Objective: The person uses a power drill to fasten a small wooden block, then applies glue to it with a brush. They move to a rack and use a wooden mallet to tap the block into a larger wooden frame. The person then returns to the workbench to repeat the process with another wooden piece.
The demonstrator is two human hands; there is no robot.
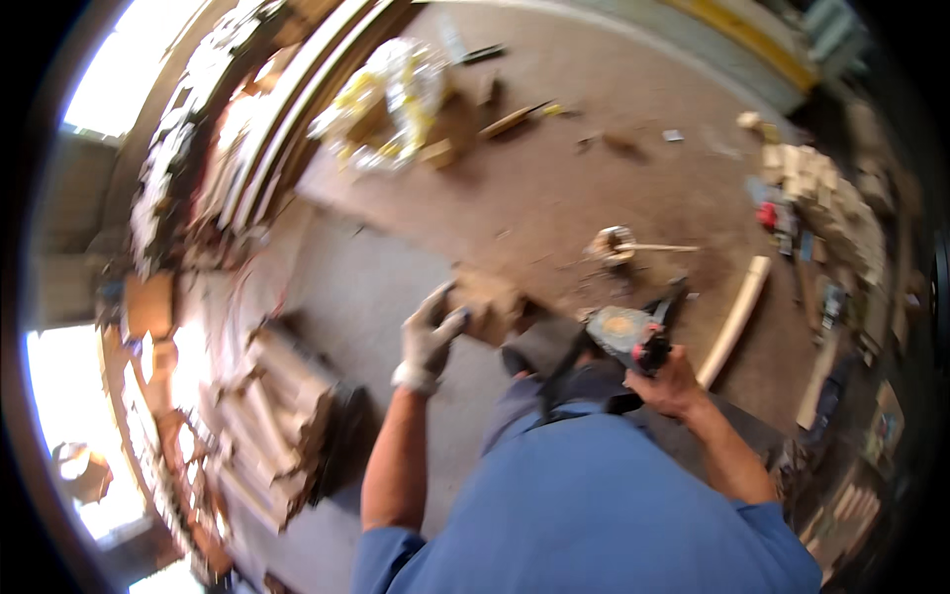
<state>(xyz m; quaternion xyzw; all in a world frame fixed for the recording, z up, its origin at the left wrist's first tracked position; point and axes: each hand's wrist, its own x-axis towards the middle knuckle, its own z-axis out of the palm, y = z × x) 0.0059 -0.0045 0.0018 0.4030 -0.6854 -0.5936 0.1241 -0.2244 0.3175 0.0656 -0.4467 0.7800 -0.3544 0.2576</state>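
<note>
Glove on my left hand (427, 342), fingers curled round the near edge of a small wooden block (490, 302) that sits on the dusty floor (554, 188) just ahead of my knees. My right hand (671, 381) is bare and wrapped tight around the handle of a power tool (625, 332), held low beside the block. A pale curved wooden piece (737, 317) lies just right of it.

A crumpled clear plastic wrapping (391, 94) with yellow patches is lying on the floor, far ahead of the hands and to the left. A round orange label (619, 325) is showing on the power tool's body, just left of the right hand (671, 381). No signs or screens.
</note>
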